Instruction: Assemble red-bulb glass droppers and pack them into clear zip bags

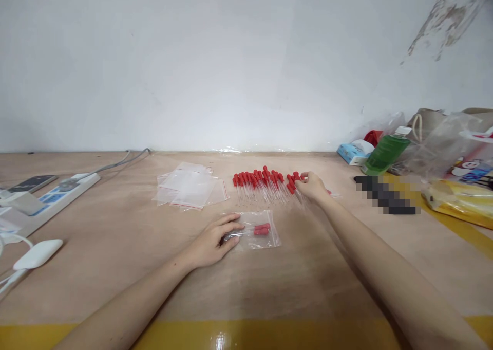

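A clear zip bag (251,241) lies flat in front of me, its opening to the right. Inside it are a few glass droppers with red rubber bulbs (262,230). My left hand (215,239) rests on the bag's left end, fingers spread and pressing on it. Beyond the bag is a row of many droppers (256,181), red bulbs towards the wall and thin clear tubes towards me. At the row's right end my right hand (313,186) has its fingertips closed at the bulb of a dropper; the fingers partly hide it.
Several flat clear zip bags (188,184) lie overlapped at the left of the droppers. A power strip (57,198) and white adapter (38,254) are far left. A green bottle (387,152), a blue box (352,153) and plastic bags (435,139) crowd the right.
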### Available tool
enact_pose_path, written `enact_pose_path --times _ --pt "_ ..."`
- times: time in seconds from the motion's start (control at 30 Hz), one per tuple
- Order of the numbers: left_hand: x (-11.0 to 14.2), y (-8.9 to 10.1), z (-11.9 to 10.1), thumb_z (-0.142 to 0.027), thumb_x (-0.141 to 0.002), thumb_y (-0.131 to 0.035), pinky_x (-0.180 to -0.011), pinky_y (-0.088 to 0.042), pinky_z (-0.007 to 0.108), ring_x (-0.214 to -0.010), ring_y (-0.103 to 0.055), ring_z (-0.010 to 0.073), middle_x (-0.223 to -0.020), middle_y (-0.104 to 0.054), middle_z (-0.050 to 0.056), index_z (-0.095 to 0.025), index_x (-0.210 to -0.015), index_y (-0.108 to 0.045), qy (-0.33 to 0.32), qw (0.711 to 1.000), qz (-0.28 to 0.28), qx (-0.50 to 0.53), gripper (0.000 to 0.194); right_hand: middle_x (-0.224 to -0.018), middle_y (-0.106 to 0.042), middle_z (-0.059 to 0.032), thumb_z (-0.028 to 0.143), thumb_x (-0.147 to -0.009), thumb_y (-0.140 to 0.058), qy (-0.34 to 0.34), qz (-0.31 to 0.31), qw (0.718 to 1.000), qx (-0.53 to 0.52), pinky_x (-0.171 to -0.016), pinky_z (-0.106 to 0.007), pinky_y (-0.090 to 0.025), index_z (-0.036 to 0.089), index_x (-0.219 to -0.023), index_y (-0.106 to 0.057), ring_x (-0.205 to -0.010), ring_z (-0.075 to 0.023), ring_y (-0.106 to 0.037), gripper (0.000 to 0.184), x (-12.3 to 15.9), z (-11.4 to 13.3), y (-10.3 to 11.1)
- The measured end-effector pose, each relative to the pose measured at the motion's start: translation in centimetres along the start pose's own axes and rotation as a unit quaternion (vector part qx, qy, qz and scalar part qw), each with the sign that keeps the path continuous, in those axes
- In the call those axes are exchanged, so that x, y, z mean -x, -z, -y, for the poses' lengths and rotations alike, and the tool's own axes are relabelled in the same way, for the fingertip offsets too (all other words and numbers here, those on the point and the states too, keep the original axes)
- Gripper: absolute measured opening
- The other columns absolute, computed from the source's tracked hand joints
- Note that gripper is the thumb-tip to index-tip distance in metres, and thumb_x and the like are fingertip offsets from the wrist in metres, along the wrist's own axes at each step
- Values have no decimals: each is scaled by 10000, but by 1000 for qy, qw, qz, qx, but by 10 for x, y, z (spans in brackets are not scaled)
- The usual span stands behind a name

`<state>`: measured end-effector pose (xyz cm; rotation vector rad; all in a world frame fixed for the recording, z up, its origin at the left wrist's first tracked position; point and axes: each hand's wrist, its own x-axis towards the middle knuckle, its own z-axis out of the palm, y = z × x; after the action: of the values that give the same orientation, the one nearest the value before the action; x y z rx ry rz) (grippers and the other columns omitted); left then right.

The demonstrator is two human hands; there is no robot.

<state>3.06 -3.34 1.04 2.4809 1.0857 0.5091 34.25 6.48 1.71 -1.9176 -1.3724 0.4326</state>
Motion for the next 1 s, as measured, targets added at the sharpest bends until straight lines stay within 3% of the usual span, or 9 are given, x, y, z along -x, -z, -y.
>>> enact_pose_path --times 0.07,0.17,0.23,0.33,0.5,0.6,0.7,0.8,1.0 --pt "0 -1 -1 -351 -852 -445 -1020 -317 408 -1248 -341 223 -1338 -407 43 -254 -1166 -530 2 1000 -1 -8 339 -729 -558 5 318 -748 -490 30 -14 995 -92 -541 -236 -421 197 -1076 -441 -600 -120 -548 353 19 1 -1" --pt "-1 0 -3 -365 -842 -463 -1020 -314 415 -1243 -349 230 -1328 -420 47 -255 -1159 -536 3 1000 2 -13 343 -723 -482 57 359 -723 -522 65 -16 935 -349 -418 -206 -392 240 -1131 -318 -460 -71 -470 471 56 -2 -7" --pt "-1 0 -3 -373 -841 -465 -1019 -315 415 -1239 -354 229 -1330 -418 47 -258 -1171 -525 2 1000 5 -15 355 -709 -457 73 344 -693 -561 52 -8 903 -425 -402 -202 -405 251 -1111 -290 -450 -66 -473 507 75 -5 -12" --pt "-2 -1 -2 -385 -843 -462 -1018 -316 416 -1240 -349 229 -1336 -411 49 -255 -1214 -484 -8 1000 0 -17 393 -673 -439 86 303 -672 -577 18 -19 880 -474 -445 -225 -468 254 -1061 -296 -475 -77 -510 482 89 -7 -17" --pt "-2 -1 -3 -385 -848 -457 -1019 -314 417 -1234 -352 225 -1323 -426 55 -248 -1281 -397 -16 1000 -12 -21 458 -657 -479 90 299 -623 -637 -30 10 866 -498 -560 -287 -537 257 -946 -335 -553 -105 -581 443 94 -2 -25" --pt "-2 0 -5 -387 -850 -453 -1018 -312 423 -1232 -356 232 -1326 -421 59 -246 -1299 -370 -13 1000 -8 -26 478 -666 -559 52 335 -631 -640 -48 88 869 -485 -635 -311 -535 228 -871 -407 -600 -119 -607 351 102 0 -27" --pt "-2 0 -6 -392 -851 -451 -1020 -312 412 -1232 -356 228 -1323 -423 60 -242 -1297 -373 -13 999 -7 -29 476 -642 -591 17 343 -619 -656 0 181 902 -391 -586 -272 -501 182 -796 -520 -567 -110 -579 275 108 -1 -26" --pt "-1 0 -5 -398 -850 -449 -1019 -312 412 -1230 -358 225 -1320 -425 62 -240 -1290 -382 -17 999 -7 -32 473 -594 -584 22 334 -611 -660 87 192 937 -278 -487 -233 -433 166 -785 -608 -491 -89 -501 247 110 -1 -24" --pt "-2 0 -6 -387 -848 -457 -1022 -307 408 -1232 -353 217 -1327 -419 58 -244 -1302 -362 -20 999 -7 -35 485 -730 -634 -8 323 -631 -635 103 205 928 -295 -497 -228 -440 165 -872 -606 -503 -79 -508 290 111 4 -27"
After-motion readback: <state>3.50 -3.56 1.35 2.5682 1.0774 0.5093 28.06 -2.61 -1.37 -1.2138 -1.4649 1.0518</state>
